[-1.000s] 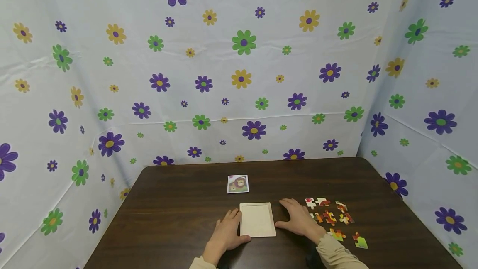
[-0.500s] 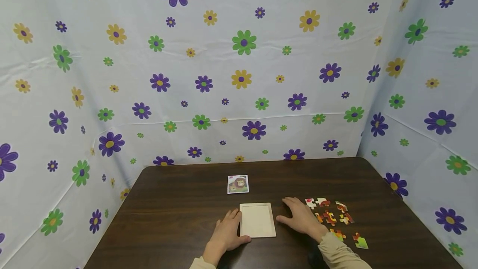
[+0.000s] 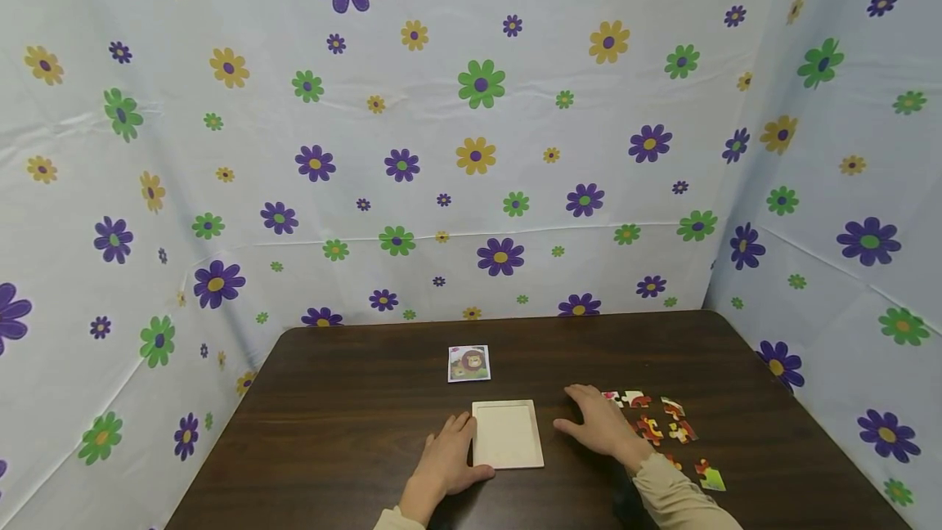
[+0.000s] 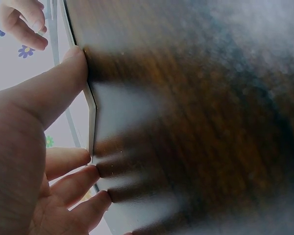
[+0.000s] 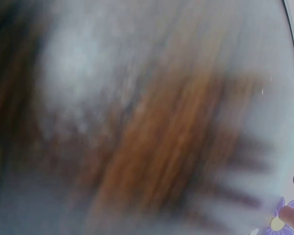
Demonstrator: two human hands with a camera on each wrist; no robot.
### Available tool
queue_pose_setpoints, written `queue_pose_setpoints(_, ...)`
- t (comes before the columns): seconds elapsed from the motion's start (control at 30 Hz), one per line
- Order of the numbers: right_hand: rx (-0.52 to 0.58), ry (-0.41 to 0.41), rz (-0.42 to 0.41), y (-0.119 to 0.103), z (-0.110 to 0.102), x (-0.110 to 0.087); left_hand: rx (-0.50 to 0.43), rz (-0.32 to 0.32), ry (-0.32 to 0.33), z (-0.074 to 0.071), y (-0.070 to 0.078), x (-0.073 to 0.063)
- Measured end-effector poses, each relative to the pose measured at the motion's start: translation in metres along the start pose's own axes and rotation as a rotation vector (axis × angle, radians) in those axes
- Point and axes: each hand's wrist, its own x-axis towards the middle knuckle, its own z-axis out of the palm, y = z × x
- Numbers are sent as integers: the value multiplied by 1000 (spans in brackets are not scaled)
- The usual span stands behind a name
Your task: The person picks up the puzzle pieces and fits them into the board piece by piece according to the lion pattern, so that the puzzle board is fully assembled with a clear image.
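Dk-brown wood-grain table [image 3: 331,415]: your R hand [image 3: 599,429], thumb & fingers apart, is near right; your L hand [image 3: 445,458], spread, touches L & near edges of a square, pale wooden tray [image 3: 508,435] w/ raised rim, near centre. Multicoloured jigsaw pcs [image 3: 683,431] lie right.

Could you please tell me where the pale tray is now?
In the head view, the pale tray lies between the left hand, which touches it, and the right hand, just below the lion card.
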Motion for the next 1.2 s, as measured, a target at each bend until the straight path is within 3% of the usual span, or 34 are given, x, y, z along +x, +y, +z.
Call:
queue_pose_setpoints(0.6, -62, 53, 20, 24, -8, 1, -17, 9, 2, 0, -1, -1)
queue_pose_setpoints(0.87, -78, 32, 16, 38, -13, 2, -18, 5, -2, -1, -1, -1)
queue_pose_setpoints(1.2, -86, -5, 72, 51, -19, 3, -12, 12, 9, 0, -1, -1)
